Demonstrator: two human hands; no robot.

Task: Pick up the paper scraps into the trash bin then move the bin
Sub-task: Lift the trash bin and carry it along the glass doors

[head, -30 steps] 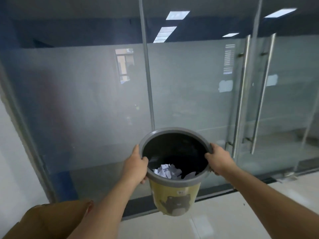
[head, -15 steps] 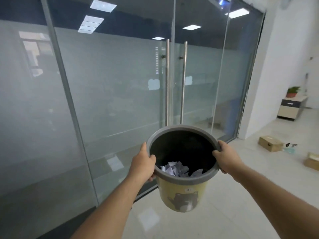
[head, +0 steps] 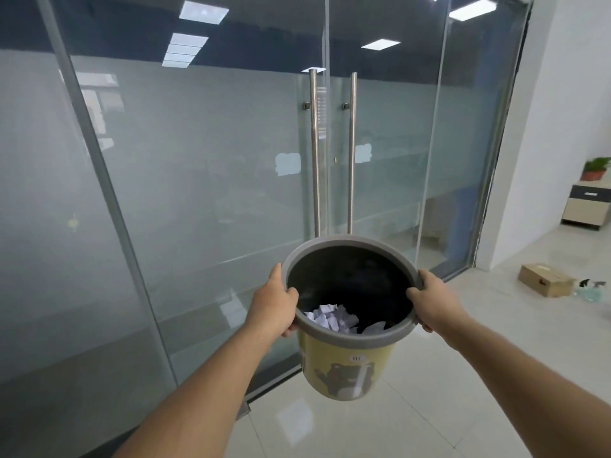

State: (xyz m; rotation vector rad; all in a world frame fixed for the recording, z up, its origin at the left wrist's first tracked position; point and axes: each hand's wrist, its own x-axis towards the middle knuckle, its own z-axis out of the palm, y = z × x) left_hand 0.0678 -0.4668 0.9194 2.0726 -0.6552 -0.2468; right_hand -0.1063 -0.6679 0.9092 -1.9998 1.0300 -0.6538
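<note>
I hold the trash bin (head: 347,368) up in the air in front of me, off the floor. It is yellow with a bear picture, a grey rim and a black inside. White crumpled paper scraps (head: 332,319) lie at its bottom. My left hand (head: 272,304) grips the rim on the left side, thumb over the edge. On the right side of the rim, my right hand (head: 433,304) grips the same way.
A frosted glass wall with double glass doors and two steel handles (head: 332,153) stands right ahead. White tiled floor (head: 463,391) stretches to the right. A cardboard box (head: 545,279), a spray bottle (head: 591,289) and a low cabinet (head: 587,203) with a potted plant stand at the far right.
The view has swung to the right along the glass wall, so the doors are now centred and the right side of the room shows. Both hands keep their grip on the raised bin.
</note>
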